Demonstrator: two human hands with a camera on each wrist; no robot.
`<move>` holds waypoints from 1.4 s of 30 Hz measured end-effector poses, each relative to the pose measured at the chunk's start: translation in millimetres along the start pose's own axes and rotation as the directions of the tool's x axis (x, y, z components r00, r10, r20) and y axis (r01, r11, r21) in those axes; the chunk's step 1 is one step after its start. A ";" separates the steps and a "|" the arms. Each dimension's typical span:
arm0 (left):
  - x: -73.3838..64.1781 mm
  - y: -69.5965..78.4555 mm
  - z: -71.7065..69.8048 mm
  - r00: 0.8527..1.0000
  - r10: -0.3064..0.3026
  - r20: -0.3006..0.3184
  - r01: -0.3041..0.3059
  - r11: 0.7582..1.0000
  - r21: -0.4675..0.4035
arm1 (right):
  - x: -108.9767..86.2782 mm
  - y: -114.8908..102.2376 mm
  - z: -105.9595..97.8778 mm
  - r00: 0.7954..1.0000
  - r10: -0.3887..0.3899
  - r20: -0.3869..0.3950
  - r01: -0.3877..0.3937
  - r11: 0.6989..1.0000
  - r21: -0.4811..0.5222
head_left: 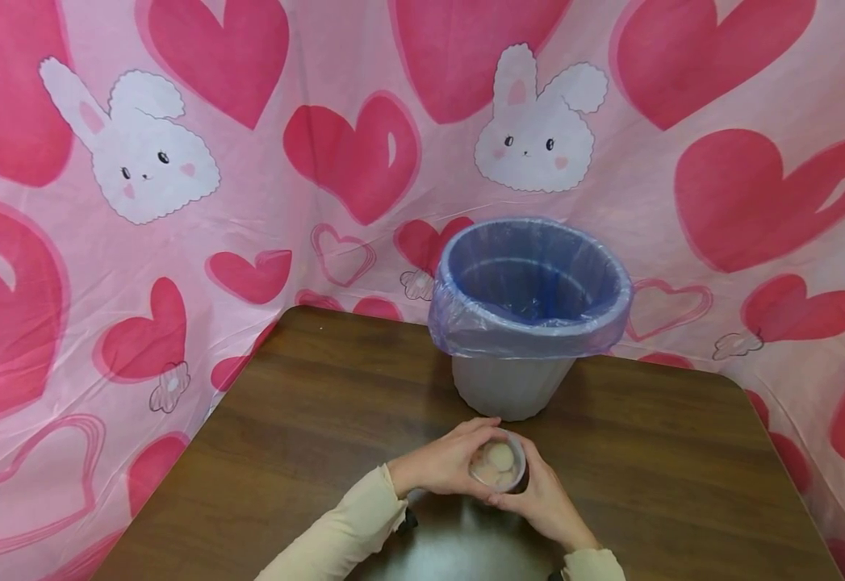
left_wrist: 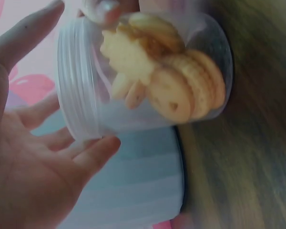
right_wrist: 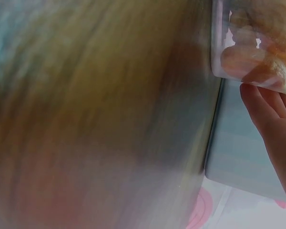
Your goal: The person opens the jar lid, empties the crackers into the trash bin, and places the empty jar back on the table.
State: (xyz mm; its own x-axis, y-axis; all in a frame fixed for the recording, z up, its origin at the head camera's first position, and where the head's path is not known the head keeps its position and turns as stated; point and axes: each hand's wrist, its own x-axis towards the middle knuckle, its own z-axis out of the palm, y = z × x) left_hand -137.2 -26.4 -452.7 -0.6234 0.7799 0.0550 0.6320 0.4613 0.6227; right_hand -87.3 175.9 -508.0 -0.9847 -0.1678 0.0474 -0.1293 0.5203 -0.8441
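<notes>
Both hands are around a clear plastic jar (head_left: 498, 465) in front of the bin, in the head view. My left hand (head_left: 445, 461) curves round its left side, near the ridged upper end in the left wrist view. From the right, my right hand (head_left: 544, 494) holds the jar, its fingers (right_wrist: 262, 107) against the side wall in the right wrist view. Pale biscuits (left_wrist: 171, 93) of several shapes lie inside. Whether the top is a see-through lid or an open mouth, I cannot tell. Nor is it clear whether the base touches the table.
A light grey bin (head_left: 512, 387) with a blue plastic liner (head_left: 531, 343) folded over its rim stands on the brown wooden table (head_left: 306, 403), just beyond the hands. Pink cloth (head_left: 248, 194) with hearts and rabbits hangs behind and at both sides.
</notes>
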 end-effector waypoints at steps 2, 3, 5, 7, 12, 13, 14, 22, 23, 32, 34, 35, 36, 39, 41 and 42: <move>0.3 -1.8 -2.1 1.000 0.015 0.013 -0.015 1.000 0.000 | 0.4 -0.2 0.1 1.000 0.001 0.001 -0.001 1.000 -0.005; 0.6 -2.8 -3.1 1.000 0.020 0.019 -0.020 1.000 0.001 | 0.7 -0.5 0.2 1.000 0.005 0.000 -0.005 1.000 -0.006; 1.4 -4.5 -4.7 0.999 0.026 0.028 -0.026 1.000 -0.002 | 1.2 -1.3 0.4 1.000 0.021 0.004 -0.021 1.000 -0.001; 2.1 -6.0 -5.7 0.999 0.031 0.040 -0.031 1.000 -0.003 | 1.5 -1.7 0.6 0.999 0.035 0.011 -0.035 0.999 0.007; 4.2 -7.5 -7.3 0.996 0.061 0.060 -0.061 0.998 0.005 | 1.3 -1.7 1.4 0.998 0.054 0.019 -0.055 0.998 0.019; 4.6 -7.4 -7.8 0.996 0.066 0.061 -0.067 0.998 0.010 | 1.3 -1.4 1.6 0.998 0.054 0.017 -0.054 0.998 0.020; 5.0 -7.3 -8.2 0.996 0.069 0.062 -0.070 0.997 0.015 | 1.1 -1.2 1.7 0.998 0.056 0.014 -0.056 0.998 0.018; 5.9 -8.3 -7.5 0.996 0.075 0.054 -0.077 0.996 0.033 | -0.3 -0.2 2.3 0.998 0.055 -0.002 -0.055 0.998 0.015; 5.9 -8.5 -7.2 0.996 0.077 0.051 -0.078 0.997 0.029 | -0.4 -0.2 2.3 0.998 0.056 -0.002 -0.056 0.998 0.015; 4.6 -8.8 -5.7 0.997 0.069 0.037 -0.069 0.998 0.007 | -1.0 -1.0 1.7 0.999 0.050 0.006 -0.050 0.998 0.031; 4.4 -8.2 -5.4 0.997 0.067 0.032 -0.067 0.998 0.013 | -1.2 -1.0 1.5 0.999 0.048 0.006 -0.048 0.998 0.032; 4.2 -7.8 -5.3 0.997 0.065 0.029 -0.065 0.998 0.013 | -1.3 -1.0 1.4 0.999 0.048 0.007 -0.048 0.998 0.033; 4.2 -7.5 -5.1 0.998 0.063 0.025 -0.064 0.998 0.015 | -1.3 -1.0 1.3 0.999 0.047 0.006 -0.047 0.998 0.034; 3.8 -6.7 -4.3 0.998 0.060 0.016 -0.060 0.998 0.013 | -1.5 -1.1 1.1 0.999 0.050 0.008 -0.051 0.998 0.037; 3.5 -6.7 -3.6 0.998 0.057 0.013 -0.057 0.998 0.006 | -1.6 -1.2 1.0 0.999 0.053 0.010 -0.053 0.998 0.040; 3.4 -6.9 -3.3 0.998 0.057 0.012 -0.058 0.998 0.004 | -1.5 -1.2 1.0 0.999 0.052 0.010 -0.053 0.998 0.039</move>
State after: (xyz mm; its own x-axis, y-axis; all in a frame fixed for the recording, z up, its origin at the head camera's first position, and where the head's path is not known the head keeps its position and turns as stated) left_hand -145.2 -28.3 -454.2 -0.5808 0.8100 0.0817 0.6688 0.4175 0.6151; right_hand -85.6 174.7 -507.6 -0.9889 -0.1488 -0.0020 -0.0727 0.4950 -0.8659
